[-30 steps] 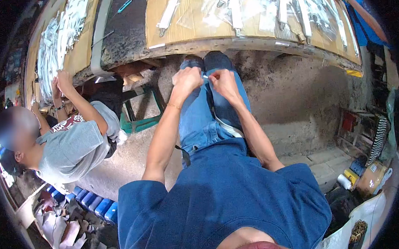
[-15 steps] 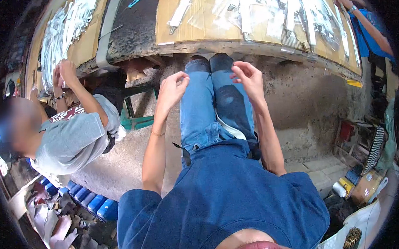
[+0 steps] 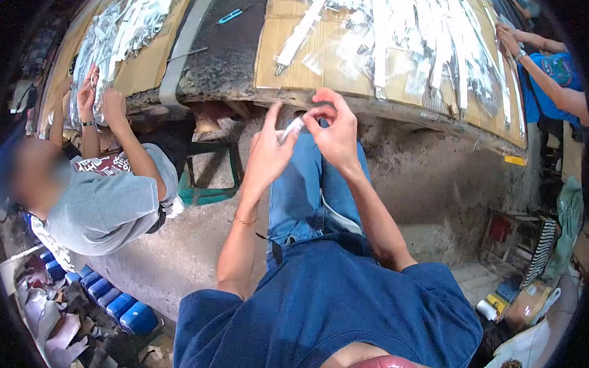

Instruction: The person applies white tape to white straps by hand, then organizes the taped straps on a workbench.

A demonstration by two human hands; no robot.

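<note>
A small white strip (image 3: 294,129) shows between my two hands, above my knees and just in front of the table edge. My left hand (image 3: 271,157) holds its lower end between thumb and fingers, with the index finger pointing up. At the upper end, my right hand (image 3: 338,134) has its thumb and curled fingers pinched together. What exactly the strip is cannot be made out; the fingers partly cover it. Nearest on the table are long white strips with metal ends (image 3: 296,46) and clear plastic wrappers (image 3: 404,83) on a cardboard sheet (image 3: 274,74).
A co-worker in a grey shirt (image 3: 107,203) sits at my left by another pile of strips (image 3: 117,34). Another person's arm (image 3: 540,78) reaches over the table's right end. A blue tool (image 3: 230,16) lies on the dark tabletop; a green-framed stool (image 3: 207,195) stands below.
My hands have come together and up toward the table edge; a small white strip now shows between them. The view has shifted slightly. The co-worker on the left has moved their hands.
</note>
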